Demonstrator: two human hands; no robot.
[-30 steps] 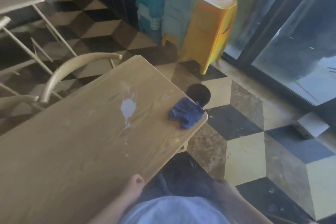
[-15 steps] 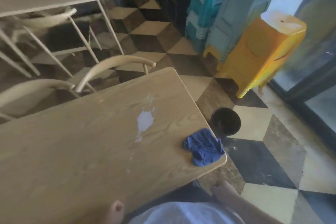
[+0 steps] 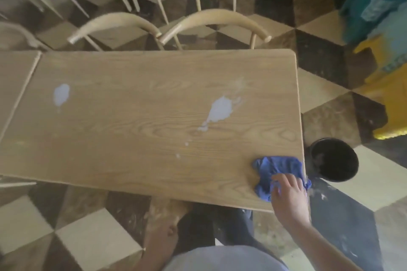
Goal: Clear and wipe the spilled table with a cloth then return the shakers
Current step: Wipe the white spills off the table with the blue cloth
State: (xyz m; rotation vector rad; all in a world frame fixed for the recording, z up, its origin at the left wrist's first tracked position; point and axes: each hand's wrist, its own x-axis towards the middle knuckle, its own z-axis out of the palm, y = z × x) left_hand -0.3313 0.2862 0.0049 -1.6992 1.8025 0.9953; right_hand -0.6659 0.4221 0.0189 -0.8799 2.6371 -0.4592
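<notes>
A crumpled blue cloth [image 3: 274, 169] lies on the near right corner of the wooden table [image 3: 132, 138]. My right hand [image 3: 288, 196] rests on the cloth, fingers spread over it and touching it. A white spill [image 3: 220, 110] sits near the table's middle, with small drops trailing toward me, and a second white spill [image 3: 61, 94] lies at the left. My left hand [image 3: 163, 237] hangs below the table's near edge, fingers loosely curled, holding nothing I can see. No shakers are in view.
A black round bin [image 3: 334, 160] stands on the floor just past the table's right edge, beside the cloth. Two curved wooden chair backs [image 3: 211, 22] stand along the far side. Yellow and teal plastic stools [image 3: 385, 50] are stacked at the right.
The view has swung left and down over the table, showing a second spill. My right hand has come up from beside my body onto the blue cloth. My left hand has dropped below the table's edge.
</notes>
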